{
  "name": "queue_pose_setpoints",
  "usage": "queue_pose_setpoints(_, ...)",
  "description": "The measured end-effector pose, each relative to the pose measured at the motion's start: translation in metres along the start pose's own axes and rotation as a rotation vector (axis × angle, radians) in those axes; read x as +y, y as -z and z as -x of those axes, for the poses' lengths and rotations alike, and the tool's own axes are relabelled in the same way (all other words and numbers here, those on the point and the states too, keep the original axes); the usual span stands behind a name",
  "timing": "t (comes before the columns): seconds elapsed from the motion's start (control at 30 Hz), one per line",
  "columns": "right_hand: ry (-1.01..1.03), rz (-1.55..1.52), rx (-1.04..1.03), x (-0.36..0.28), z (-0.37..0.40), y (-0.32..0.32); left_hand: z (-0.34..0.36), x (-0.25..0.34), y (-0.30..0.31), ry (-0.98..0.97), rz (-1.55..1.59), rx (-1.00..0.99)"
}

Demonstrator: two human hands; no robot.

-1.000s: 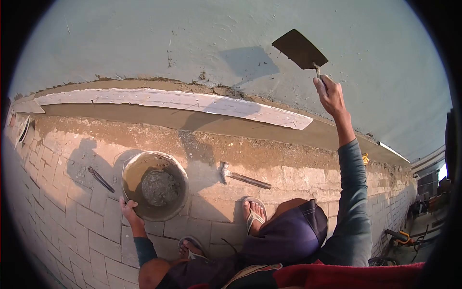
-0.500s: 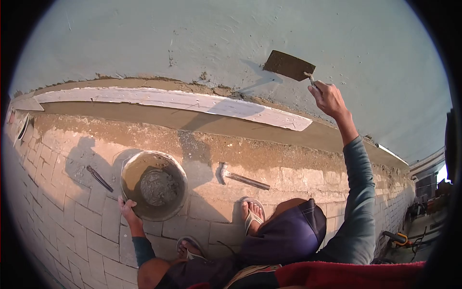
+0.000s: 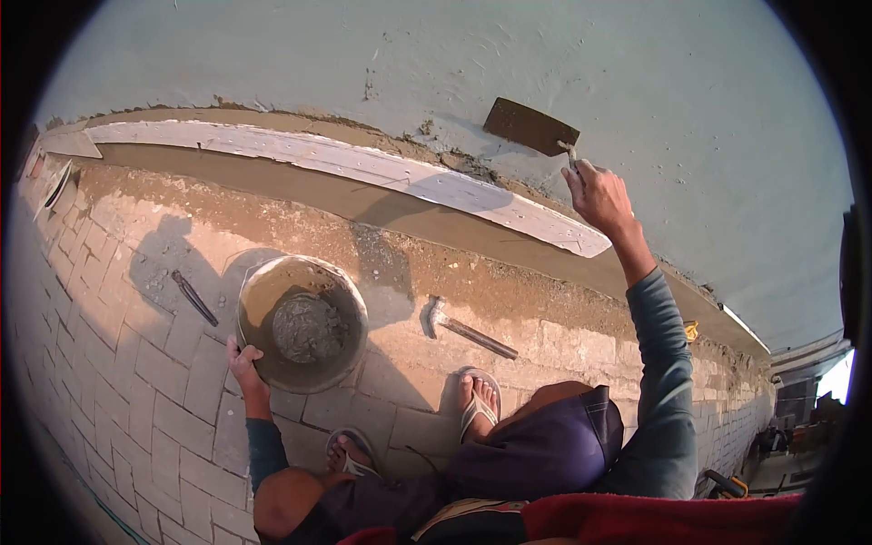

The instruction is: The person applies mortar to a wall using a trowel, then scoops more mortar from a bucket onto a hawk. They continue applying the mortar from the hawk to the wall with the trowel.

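Observation:
My right hand (image 3: 600, 197) is closed round the handle of a trowel (image 3: 530, 126), whose broad, mortar-stained blade lies close against the grey-green wall (image 3: 690, 100). Below the blade runs a ledge edged by a long white board (image 3: 381, 182), with rough mortar along its upper side. My left hand (image 3: 243, 358) grips the near-left rim of a bucket (image 3: 352, 349) on the paving. Grey wet mortar (image 3: 309, 327) sits in a heap inside the bucket.
A hammer (image 3: 472, 334) lies on the ground right of the bucket, and pincers (image 3: 194, 298) lie to its left. My sandalled feet (image 3: 478, 404) are on the paving bricks (image 3: 173, 409). Another container (image 3: 60, 186) stands at the far left.
The trowel has moved slightly left and down along the wall, toward the mortar strip. My left hand stays on the bucket rim. The whole view has shifted a little.

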State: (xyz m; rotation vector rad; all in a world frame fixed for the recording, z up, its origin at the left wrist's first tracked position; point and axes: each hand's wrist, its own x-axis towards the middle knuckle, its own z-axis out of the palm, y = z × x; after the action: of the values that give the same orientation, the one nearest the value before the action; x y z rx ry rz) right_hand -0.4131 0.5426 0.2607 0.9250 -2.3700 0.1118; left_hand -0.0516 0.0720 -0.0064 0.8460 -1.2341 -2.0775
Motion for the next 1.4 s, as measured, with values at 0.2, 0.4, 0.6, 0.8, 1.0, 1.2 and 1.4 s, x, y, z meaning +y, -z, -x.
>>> queue_pose_setpoints(0.2,-0.181,-0.151,-0.09,-0.033,-0.02,-0.015,0.002,-0.002,-0.003,0.011,-0.013,0.052)
queue_pose_setpoints(0.4,-0.152,-0.234,-0.036,-0.11,-0.083,-0.038,0.0,-0.006,0.004,0.022,-0.06,0.068)
queue_pose_setpoints(0.6,0.014,-0.058,-0.23,-0.134,-0.102,-0.088,-0.008,-0.004,0.008,-0.018,-0.049,0.057)
queue_pose_setpoints(0.8,-0.066,-0.025,-0.255,-0.09,-0.051,-0.083,-0.006,-0.004,0.007,-0.017,-0.035,0.004)
queue_pose_setpoints(1.0,-0.139,-0.128,-0.221,-0.076,-0.028,-0.084,-0.007,-0.009,0.009,0.025,-0.033,0.024)
queue_pose_setpoints(1.2,-0.187,-0.213,-0.169,-0.071,-0.015,-0.085,-0.004,-0.01,0.008,0.015,-0.017,0.035)
queue_pose_setpoints(1.4,0.019,-0.404,-0.421,-0.103,-0.057,-0.055,-0.016,-0.013,0.029,0.023,-0.041,-0.003)
